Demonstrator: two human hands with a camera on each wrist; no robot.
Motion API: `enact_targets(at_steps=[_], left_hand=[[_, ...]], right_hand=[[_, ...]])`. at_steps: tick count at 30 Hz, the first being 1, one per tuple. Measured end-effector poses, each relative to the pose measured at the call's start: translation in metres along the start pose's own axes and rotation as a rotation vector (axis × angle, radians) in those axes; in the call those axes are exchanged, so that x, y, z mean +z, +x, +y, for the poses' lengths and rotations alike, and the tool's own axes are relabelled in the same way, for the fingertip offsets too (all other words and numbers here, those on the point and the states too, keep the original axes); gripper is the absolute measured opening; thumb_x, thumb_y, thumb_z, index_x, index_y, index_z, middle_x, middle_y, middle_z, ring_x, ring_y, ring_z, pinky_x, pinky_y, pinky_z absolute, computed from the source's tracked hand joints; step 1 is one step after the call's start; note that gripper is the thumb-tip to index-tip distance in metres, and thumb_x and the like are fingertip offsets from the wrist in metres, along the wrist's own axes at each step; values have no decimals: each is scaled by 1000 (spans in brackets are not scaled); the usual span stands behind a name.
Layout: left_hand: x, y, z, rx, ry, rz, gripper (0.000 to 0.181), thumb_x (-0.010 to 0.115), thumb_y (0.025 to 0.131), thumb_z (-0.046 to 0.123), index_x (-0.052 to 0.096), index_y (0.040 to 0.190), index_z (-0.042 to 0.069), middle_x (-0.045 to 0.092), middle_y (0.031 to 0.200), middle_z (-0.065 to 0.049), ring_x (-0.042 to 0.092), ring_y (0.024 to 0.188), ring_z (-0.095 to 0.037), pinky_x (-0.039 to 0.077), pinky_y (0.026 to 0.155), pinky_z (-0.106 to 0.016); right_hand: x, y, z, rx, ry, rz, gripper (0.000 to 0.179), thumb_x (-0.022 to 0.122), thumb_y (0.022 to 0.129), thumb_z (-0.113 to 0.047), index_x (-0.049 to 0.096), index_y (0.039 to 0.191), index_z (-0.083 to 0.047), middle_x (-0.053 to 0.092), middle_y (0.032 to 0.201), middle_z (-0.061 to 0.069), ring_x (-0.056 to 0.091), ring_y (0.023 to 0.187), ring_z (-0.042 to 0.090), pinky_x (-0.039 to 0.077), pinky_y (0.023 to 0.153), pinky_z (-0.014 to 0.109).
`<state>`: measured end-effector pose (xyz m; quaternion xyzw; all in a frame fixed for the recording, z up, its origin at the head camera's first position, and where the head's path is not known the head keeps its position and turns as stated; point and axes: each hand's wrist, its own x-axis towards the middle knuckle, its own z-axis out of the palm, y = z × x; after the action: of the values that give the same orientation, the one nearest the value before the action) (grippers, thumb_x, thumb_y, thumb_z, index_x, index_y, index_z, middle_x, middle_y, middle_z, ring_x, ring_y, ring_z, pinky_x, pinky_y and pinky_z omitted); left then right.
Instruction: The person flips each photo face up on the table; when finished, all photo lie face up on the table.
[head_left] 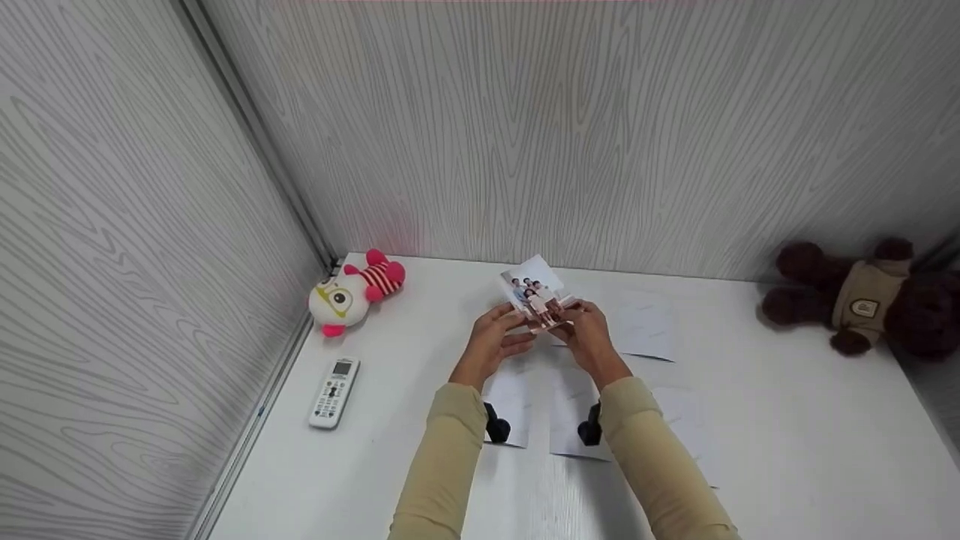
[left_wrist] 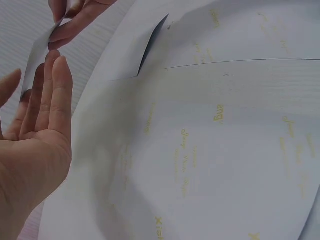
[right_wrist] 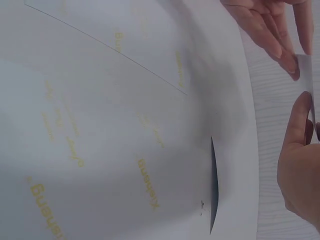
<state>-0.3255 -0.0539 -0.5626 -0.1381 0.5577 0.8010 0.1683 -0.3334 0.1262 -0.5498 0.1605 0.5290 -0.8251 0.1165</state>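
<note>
A printed photograph (head_left: 534, 294) of a group of people is held up and tilted over the table, between both hands. The left hand (head_left: 495, 341) holds its lower left edge, thumb on one side and long, nearly straight fingers on the other. At the lower right edge the right hand (head_left: 589, 334) pinches it, with fingers behind the print. In the left wrist view the photograph (left_wrist: 37, 62) shows nearly edge-on. Below the hands, several white sheets lie on the table, among them one sheet (head_left: 510, 397) near the left wrist and another sheet (head_left: 574, 409) near the right; yellow lettering marks them.
A pink and white plush toy (head_left: 349, 292) lies at the back left, with a white remote control (head_left: 334, 394) in front of it. At the far right lies a brown teddy bear (head_left: 862, 300). Wood-grain panels (head_left: 525, 135) stand behind and left of the white table (head_left: 787, 435).
</note>
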Motion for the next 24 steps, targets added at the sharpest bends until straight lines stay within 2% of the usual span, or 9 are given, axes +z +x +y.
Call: enact_targets(at_steps=[4,8,12,16,24], left_hand=[[0,2,1,23,18,42,46,57,101,13,51,147,11,71,121,-17,76,85,-22,63,79,-36],[-2,3,5,60,80,97,44,51,105,17,50,148,12,69,123,-17,73,86,-20,63,79,-36],[-7,4,8,59,159,138,46,46,107,21,46,152,13,63,134,-16,70,97,-22,62,85,-40],[-10,4,11,48,206,149,49,45,108,21,40,156,14,58,139,-15,66,107,-25,60,90,-41],[-13,5,8,63,132,242,56,50,103,13,36,157,8,62,116,-20,63,78,-17,61,89,-45]], right_hand=[[2,1,4,3,-27,-9,33,47,104,-3,41,136,-2,56,122,12,68,97,16,60,85,26],[0,1,7,9,-77,-16,36,48,105,-8,41,140,-4,60,119,12,69,93,16,61,84,27],[-2,1,11,39,-131,-13,31,49,106,-11,47,137,-3,66,112,11,68,82,15,61,76,27],[-1,2,13,71,-199,-8,26,52,105,-9,52,131,-4,69,109,8,68,75,11,61,70,25],[7,2,22,80,-246,-5,37,53,103,-2,49,140,0,65,109,12,70,75,10,61,73,23]])
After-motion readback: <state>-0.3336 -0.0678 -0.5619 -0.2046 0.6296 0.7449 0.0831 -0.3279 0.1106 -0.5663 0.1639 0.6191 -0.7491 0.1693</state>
